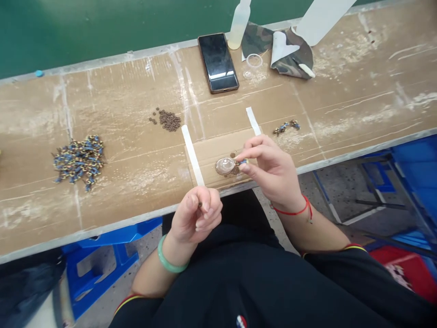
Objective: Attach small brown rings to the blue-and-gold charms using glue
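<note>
My left hand (198, 216) is closed in front of the table edge, with thumb and forefinger pinching a small brown ring (200, 204). Over a taped-down piece of cardboard (211, 148), my right hand (273, 168) pinches a small blue and gold piece (243, 161). Its fingertips are beside a shiny, clear oval dish or lid (225, 166); whether they touch it I cannot tell. A few brown bits lie around that oval. A heap of similar brown rings (170, 120) sits behind the cardboard. Farther left is a large pile of blue and gold pieces (79, 159).
Several blue and gold pieces (287, 127) lie right of the cardboard. At the back are a phone (218, 63), a squeeze bottle (239, 25), a clear plastic ring (254, 60) and camouflage cloth (293, 59). Blue stools (99, 269) stand below the table edge.
</note>
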`<state>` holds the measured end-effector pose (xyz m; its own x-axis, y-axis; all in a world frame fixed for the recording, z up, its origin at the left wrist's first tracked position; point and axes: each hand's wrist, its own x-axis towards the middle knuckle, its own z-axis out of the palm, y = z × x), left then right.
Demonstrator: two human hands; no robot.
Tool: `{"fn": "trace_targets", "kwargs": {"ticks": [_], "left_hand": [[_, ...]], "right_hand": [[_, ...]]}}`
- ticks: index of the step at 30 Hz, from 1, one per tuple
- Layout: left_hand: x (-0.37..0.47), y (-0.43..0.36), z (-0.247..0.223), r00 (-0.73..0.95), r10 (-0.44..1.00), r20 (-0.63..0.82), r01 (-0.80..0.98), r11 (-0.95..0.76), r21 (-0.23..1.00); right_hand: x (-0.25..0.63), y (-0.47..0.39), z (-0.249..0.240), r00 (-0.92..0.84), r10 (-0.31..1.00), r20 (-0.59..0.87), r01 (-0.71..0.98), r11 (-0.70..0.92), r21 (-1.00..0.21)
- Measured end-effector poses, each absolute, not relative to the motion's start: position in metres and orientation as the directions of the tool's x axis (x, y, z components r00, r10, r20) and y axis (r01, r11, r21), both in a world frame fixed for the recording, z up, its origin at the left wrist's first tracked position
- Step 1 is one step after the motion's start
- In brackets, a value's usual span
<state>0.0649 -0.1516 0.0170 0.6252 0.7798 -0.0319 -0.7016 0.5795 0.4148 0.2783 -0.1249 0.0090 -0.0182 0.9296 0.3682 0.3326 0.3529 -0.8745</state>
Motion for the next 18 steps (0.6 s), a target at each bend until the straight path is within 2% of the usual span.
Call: {"fn": "trace_targets", "kwargs": {"ticks": [5, 11, 18], "left_hand": [[0.066, -0.159, 0.006, 0.601, 0.797, -0.059, -0.716, 0.57, 0.404], [0.067, -0.163, -0.001, 0.576, 0.806, -0.14, -0.685, 0.569, 0.455], [0.069, -0.163, -0.003, 0.578, 0.805, -0.136, -0.684, 0.568, 0.458]], "right_hand": [[0.289, -0.121, 0.008, -0.119, 0.929, 0.351, 0.469, 0.364, -0.805], [0.285, -0.123, 0.008, -0.172, 0.91, 0.377, 0.492, 0.411, -0.767], [0.282, -0.123, 0.005, -0.158, 0.924, 0.349, 0.515, 0.378, -0.769]]}}
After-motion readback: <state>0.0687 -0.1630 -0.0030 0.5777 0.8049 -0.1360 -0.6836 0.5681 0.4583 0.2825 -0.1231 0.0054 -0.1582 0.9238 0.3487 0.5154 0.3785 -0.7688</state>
